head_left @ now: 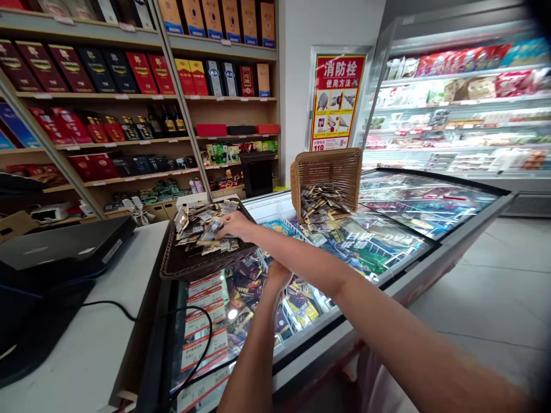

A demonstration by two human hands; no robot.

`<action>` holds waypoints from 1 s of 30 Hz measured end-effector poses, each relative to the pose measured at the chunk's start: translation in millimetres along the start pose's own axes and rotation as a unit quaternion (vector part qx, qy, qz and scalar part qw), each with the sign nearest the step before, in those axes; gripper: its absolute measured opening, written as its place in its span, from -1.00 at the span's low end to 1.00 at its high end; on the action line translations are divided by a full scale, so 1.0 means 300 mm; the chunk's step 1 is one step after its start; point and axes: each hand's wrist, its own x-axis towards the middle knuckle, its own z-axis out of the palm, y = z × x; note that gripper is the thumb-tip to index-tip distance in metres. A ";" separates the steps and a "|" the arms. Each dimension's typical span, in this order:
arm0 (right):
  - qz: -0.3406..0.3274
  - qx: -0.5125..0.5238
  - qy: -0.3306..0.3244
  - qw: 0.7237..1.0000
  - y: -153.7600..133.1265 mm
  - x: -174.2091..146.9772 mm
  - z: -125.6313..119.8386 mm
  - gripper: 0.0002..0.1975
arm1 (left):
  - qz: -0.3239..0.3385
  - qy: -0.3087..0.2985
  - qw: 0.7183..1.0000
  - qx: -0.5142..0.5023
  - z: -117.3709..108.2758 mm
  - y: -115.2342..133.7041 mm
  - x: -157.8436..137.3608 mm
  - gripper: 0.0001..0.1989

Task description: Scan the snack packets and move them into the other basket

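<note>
My right hand (235, 225) reaches across to the dark woven basket (196, 267) and pinches a small clear-and-brown packet (210, 230) above the heap. Several similar small flat packets (202, 215) lie loose in that basket. My left hand (279, 276) is low over the freezer's glass lid (245, 298), beneath my right forearm, which crosses over it. Its fingers are mostly hidden, so I cannot see whether it holds anything. Farther back, a tan woven basket (297, 183) lies tipped on its side on the glass, with more packets (325, 203) spilling toward its opening.
Left of the freezer is a white counter (124, 287) with black equipment (64, 246) and a cable (206, 321). Price labels (204, 321) lie along the glass. Shelves of boxes (224, 77) stand behind; a lit refrigerated case (460, 109) is at the right.
</note>
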 end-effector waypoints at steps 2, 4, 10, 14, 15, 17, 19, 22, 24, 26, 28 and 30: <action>-0.036 0.127 0.003 0.991 -0.012 -0.060 -0.143 -0.43 | -0.018 -0.006 1.000 0.000 -0.006 0.018 0.002 -0.76; -0.079 0.216 0.022 0.973 0.000 -0.123 -0.297 -0.46 | -0.024 -0.009 1.000 -0.002 -0.010 0.033 0.001 -0.70; -0.087 0.263 0.233 0.932 0.232 -0.298 -0.669 -0.46 | -0.003 -0.013 1.000 -0.006 -0.022 0.051 -0.008 -0.60; -0.018 0.199 0.317 0.927 0.422 -0.375 -0.758 -0.62 | 0.012 0.009 0.999 0.030 -0.032 0.057 -0.007 -0.54; -0.009 0.203 0.318 0.926 0.452 -0.385 -0.764 -0.65 | 0.016 0.013 0.999 0.039 -0.033 0.060 -0.007 -0.53; 0.002 0.228 0.294 0.928 0.486 -0.396 -0.770 -0.70 | 0.023 0.015 0.999 0.044 -0.035 0.064 -0.006 -0.51; 0.008 0.254 0.256 0.933 0.496 -0.399 -0.774 -0.64 | 0.027 0.013 0.999 0.037 -0.034 0.070 -0.007 -0.49; 0.003 0.252 0.232 0.940 0.491 -0.401 -0.780 -0.39 | 0.036 0.006 0.999 0.034 -0.030 0.081 -0.014 -0.50; -0.002 0.228 0.245 0.942 0.487 -0.404 -0.781 -0.28 | 0.045 0.010 0.998 0.040 -0.027 0.089 -0.020 -0.51; -0.003 0.208 0.276 0.938 0.486 -0.407 -0.782 -0.30 | 0.049 0.014 0.998 0.048 -0.025 0.094 -0.023 -0.51; -0.006 0.213 0.311 0.926 0.487 -0.408 -0.787 -0.42 | 0.057 0.013 0.997 0.060 -0.026 0.096 -0.022 -0.52; -0.004 0.238 0.335 0.912 0.490 -0.406 -0.795 -0.52 | 0.075 0.008 0.994 0.080 -0.029 0.095 -0.018 -0.53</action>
